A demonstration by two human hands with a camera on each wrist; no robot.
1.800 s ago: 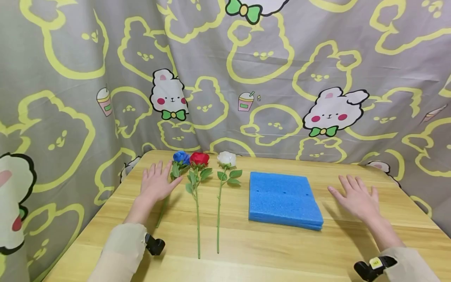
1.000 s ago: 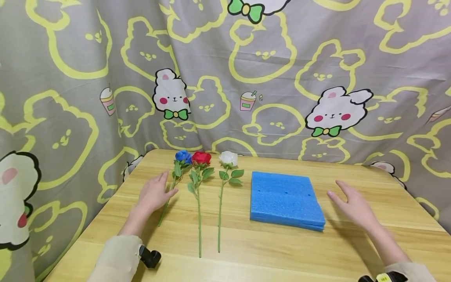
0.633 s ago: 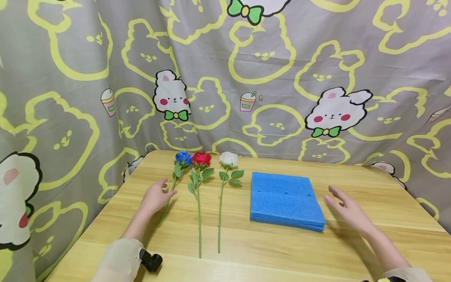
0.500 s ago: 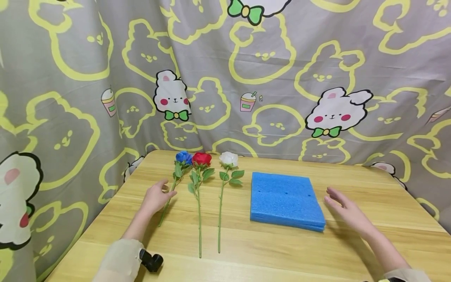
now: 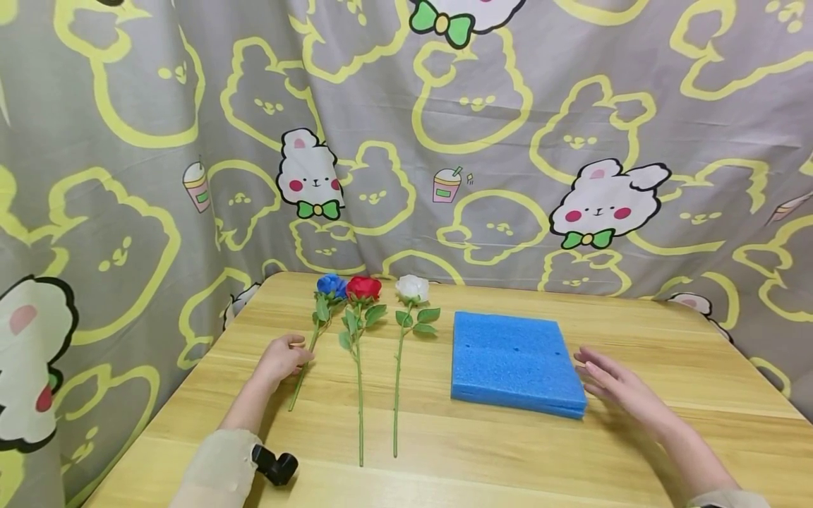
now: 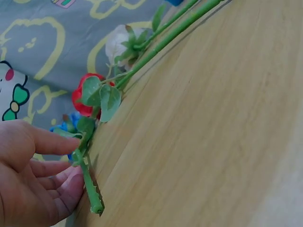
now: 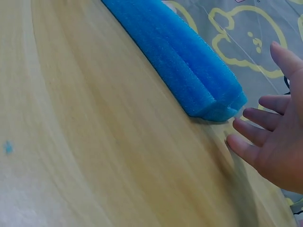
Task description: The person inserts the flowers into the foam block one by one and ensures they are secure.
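A wood-grained counter (image 5: 483, 458) is being backed by a grey cloth (image 5: 381, 92) printed with yellow outlines and white rabbits. The stem (image 6: 91, 189) of a blue rose (image 5: 331, 285) is being framed by the loosely curved thumb and fingers of the left grip (image 6: 33, 175); whether it is being pinched cannot be told. The leaves (image 5: 322, 309) are lying just beyond that grip. To its right, a red rose (image 5: 363, 287) is being overlapped with the blue one at the head, and farther right a white rose (image 5: 412, 288) is lying. Between the two grips, a blue foam block (image 5: 514, 360) is being left just beside the right grip (image 7: 284, 146), whose fingers are being held spread, with nothing in them.

The step in hand is being judged as the taking of the blue rose. A light pinch below the leaves is being advised, with fingertips on both sides of the stem. A lift leftward, away from the red rose, is being preferred, lest that neighbour be dragged. For the foam block, flat fingers are being recommended, since a hard squeeze would probably dent it.
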